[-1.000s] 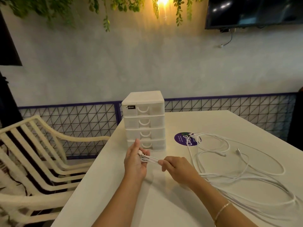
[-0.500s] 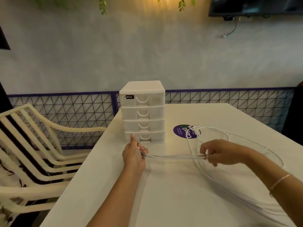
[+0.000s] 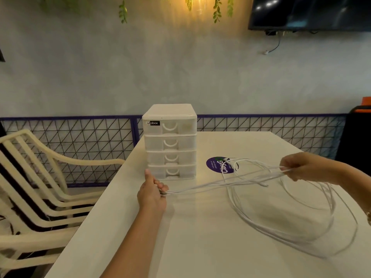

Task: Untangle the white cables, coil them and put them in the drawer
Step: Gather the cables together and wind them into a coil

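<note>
The left hand point(image 3: 152, 194) sits low in the middle of the frame, its grip pinched on one end of the white cables point(image 3: 226, 182); the thumb points up, and the curled fingers hide the plugs, so I cannot make out what kind of ends they are. From there several strands run taut across to the right hand point(image 3: 301, 167) at the right of the frame, raised off the bench point(image 3: 200, 247), its fingers curled round the bundle. Its forearm runs off the right edge. Past that grip the cables drop in big loose loops onto the bench at lower right; they are blurred there, and I cannot count the strands or tell whether they are tangled. One loose end lies on the bench inside the loops.

Just behind the left hand stands a white drawer unit point(image 3: 170, 141) with four drawers, all pushed in. A black label at the upper left of its top drawer reads something ending in "abox"; the first letters are unclear. Beside it on the bench is a round purple sticker point(image 3: 214, 164) with large white lettering, crossed by the cables and not readable for certain.

A cream slatted chair point(image 3: 40, 187) fills the lower left, a dark screen point(image 3: 309, 13) the upper right corner, cut off by the edge.
</note>
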